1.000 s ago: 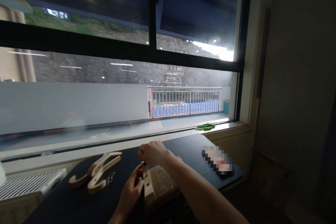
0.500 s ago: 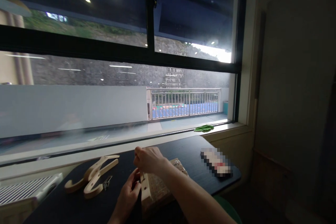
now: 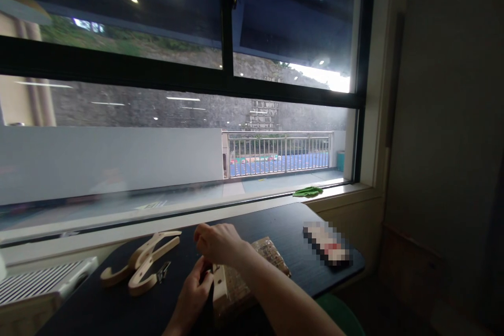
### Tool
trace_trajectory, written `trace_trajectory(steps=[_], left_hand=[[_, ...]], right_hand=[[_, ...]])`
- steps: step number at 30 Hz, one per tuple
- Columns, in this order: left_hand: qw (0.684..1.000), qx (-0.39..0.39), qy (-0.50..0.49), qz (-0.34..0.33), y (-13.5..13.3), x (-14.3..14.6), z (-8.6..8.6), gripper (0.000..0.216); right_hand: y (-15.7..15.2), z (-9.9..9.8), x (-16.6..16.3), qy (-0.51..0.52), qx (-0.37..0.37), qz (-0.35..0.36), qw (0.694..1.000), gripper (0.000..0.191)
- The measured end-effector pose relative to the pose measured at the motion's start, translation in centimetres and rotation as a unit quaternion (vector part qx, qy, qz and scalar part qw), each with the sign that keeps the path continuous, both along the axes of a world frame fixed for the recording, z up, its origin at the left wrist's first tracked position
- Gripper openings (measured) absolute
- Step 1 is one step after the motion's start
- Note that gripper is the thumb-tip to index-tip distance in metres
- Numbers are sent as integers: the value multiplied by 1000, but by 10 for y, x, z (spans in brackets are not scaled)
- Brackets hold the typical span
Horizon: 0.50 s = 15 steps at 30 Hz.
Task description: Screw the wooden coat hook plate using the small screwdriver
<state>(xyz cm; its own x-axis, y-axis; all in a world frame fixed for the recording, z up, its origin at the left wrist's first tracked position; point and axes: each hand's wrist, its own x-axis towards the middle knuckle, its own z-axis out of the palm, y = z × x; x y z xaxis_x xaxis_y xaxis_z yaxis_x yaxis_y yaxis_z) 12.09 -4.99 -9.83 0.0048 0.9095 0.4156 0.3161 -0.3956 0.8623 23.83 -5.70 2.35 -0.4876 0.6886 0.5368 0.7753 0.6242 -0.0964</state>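
Note:
A pale wooden strip with dark holes (image 3: 219,286) lies along the left side of a brown, plastic-wrapped block (image 3: 269,253) on the dark table. My left hand (image 3: 192,287) is closed at the strip's left edge, its thumb and fingers curled against the wood. Above the strip's far end, my right hand (image 3: 220,241) is closed with its fingertips pinched together and turned down. Whatever the right fingers grip is hidden. My right forearm crosses over the block and covers part of it.
Pale wooden hook-shaped pieces (image 3: 145,265) lie left of my hands, with small dark metal screws (image 3: 163,272) beside them. A blurred-out flat item (image 3: 326,243) rests on the table's right. A green cloth (image 3: 307,191) is on the window sill; a white radiator (image 3: 47,283) stands left.
My right hand has shifted slightly left and its wrist has turned a little above the strip. The left hand stays by the strip. The whole view has moved slightly.

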Motion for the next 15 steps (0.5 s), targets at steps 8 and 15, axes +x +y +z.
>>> trace_trajectory(steps=[8,15], left_hand=[[1000,1,21,11,-4,0,5,37],[1000,1,7,-5,0,0,1,38]], right_hand=[[3,-11,-14,56,1,-78,995,19],[9,-15,-19,83,-20,-130,988,19]])
